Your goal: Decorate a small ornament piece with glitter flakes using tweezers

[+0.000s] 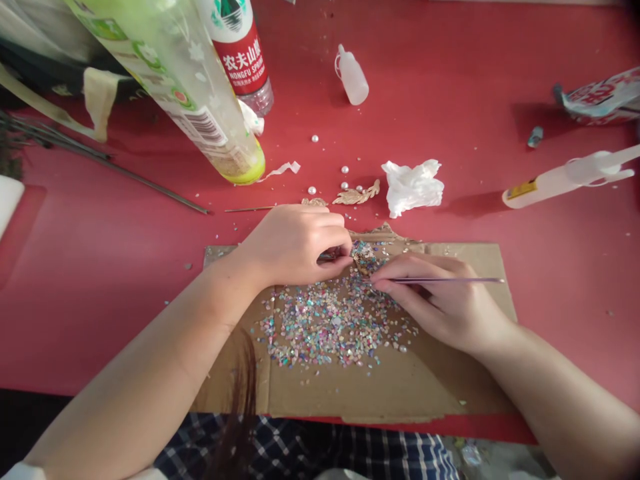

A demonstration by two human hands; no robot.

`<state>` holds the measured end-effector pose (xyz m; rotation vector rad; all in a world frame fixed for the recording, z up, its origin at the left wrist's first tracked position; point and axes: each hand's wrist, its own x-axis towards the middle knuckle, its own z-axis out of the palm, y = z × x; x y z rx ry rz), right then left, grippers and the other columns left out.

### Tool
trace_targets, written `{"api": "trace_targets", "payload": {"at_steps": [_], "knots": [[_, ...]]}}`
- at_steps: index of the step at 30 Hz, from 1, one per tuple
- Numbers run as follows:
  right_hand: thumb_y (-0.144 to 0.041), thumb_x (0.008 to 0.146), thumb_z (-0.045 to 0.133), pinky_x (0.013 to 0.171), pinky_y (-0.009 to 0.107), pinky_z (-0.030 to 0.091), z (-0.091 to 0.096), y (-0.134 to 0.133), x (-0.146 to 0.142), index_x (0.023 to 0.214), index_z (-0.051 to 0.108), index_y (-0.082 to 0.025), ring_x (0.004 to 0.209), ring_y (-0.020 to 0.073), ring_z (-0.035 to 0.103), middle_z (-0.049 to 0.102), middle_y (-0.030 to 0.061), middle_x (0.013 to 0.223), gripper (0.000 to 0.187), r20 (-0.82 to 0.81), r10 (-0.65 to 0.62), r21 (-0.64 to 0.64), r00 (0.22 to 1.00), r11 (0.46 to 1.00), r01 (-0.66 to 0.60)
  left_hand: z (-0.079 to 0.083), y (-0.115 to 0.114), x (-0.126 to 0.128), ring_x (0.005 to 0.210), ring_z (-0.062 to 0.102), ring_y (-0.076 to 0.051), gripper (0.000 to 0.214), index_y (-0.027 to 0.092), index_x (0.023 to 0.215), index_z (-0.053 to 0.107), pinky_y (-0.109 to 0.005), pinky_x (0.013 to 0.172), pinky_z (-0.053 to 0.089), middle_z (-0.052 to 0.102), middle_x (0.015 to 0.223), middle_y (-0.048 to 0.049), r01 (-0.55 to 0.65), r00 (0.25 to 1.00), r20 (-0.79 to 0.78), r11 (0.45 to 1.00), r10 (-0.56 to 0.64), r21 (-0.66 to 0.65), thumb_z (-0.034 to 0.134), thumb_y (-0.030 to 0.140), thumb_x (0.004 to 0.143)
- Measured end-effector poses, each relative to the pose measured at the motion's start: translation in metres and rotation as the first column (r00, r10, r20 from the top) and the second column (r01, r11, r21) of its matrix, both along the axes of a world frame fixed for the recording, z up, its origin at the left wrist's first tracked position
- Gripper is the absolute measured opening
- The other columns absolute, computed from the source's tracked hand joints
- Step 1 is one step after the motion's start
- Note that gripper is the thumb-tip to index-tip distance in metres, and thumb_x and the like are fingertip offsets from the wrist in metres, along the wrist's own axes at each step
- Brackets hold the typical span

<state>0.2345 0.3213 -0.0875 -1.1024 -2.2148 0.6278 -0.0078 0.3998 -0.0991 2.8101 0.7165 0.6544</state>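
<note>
My left hand (295, 243) is curled shut, pinching a small gold ornament piece (359, 252) at the far edge of a cardboard sheet (350, 390). My right hand (440, 300) is closed around a thin metal stick (450, 281), whose tip points left toward that ornament. A heap of small iridescent sequin chips (330, 323) lies on the cardboard just below both hands. A gold leaf-shaped piece (356, 195) and a few white pearls (344, 179) rest on the red table (100, 267) beyond the cardboard.
Two bottles stand at the back left: a green-labelled one (195, 93) and a red-labelled water bottle (243, 57). A small glue bottle (353, 77), crumpled tissue (413, 187), a long-nozzle glue bottle (565, 177) and thin wires (125, 173) lie around.
</note>
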Motion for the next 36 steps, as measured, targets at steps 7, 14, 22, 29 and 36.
{"api": "trace_targets", "payload": {"at_steps": [7,14,22,29,36], "knots": [[-0.02,0.102,0.062,0.058,0.026,0.05,0.001,0.0,0.002,0.091,0.072,-0.019,0.062,0.0136,0.07,0.077,0.0009,0.076,0.015,-0.007,0.02,-0.012,1.0,1.0,-0.02,0.0,0.0,-0.001,0.069,0.062,-0.014,0.024,0.023,0.08,0.072,-0.03,0.064,0.044,0.069,0.074,0.0041,0.006,1.0,0.003,1.0,-0.006,0.0,0.061,0.033,0.099],[-0.017,0.101,0.063,0.06,0.024,0.052,0.001,-0.001,0.002,0.093,0.071,-0.017,0.066,0.0133,0.073,0.079,0.0025,0.08,0.011,-0.017,0.0,0.006,1.0,1.0,0.0,0.0,0.0,-0.002,0.069,0.061,-0.015,0.021,0.023,0.08,0.071,-0.031,0.064,0.045,0.068,0.074,0.0041,0.009,1.0,0.014,1.0,-0.009,0.015,0.065,0.032,0.098],[-0.016,0.101,0.063,0.06,0.023,0.052,0.004,-0.001,0.001,0.092,0.07,-0.02,0.067,0.0123,0.072,0.079,0.0003,0.08,0.011,0.0,0.003,0.023,1.0,1.0,-0.003,-0.001,0.0,0.0,0.07,0.063,-0.015,0.02,0.023,0.08,0.071,-0.03,0.066,0.046,0.068,0.075,0.0038,0.002,1.0,0.011,1.0,-0.002,-0.002,0.062,0.028,0.097],[-0.021,0.104,0.061,0.063,0.025,0.052,0.003,-0.005,-0.003,0.094,0.072,-0.019,0.069,0.013,0.072,0.078,0.0016,0.081,0.016,0.008,0.048,0.013,0.999,0.999,-0.048,0.0,-0.001,0.0,0.07,0.063,-0.014,0.022,0.023,0.08,0.071,-0.03,0.066,0.046,0.069,0.075,0.004,0.0,1.0,0.009,1.0,0.0,-0.003,0.061,0.031,0.098],[-0.023,0.105,0.062,0.067,0.026,0.054,0.0,-0.008,-0.012,0.095,0.073,-0.021,0.073,0.0135,0.074,0.08,0.0007,0.083,0.015,-0.03,0.009,-0.03,1.0,0.999,-0.01,-0.001,-0.001,0.001,0.071,0.063,-0.014,0.023,0.023,0.08,0.072,-0.03,0.067,0.046,0.07,0.076,0.0038,-0.005,1.0,0.011,1.0,0.006,-0.013,0.06,0.032,0.098]]}}
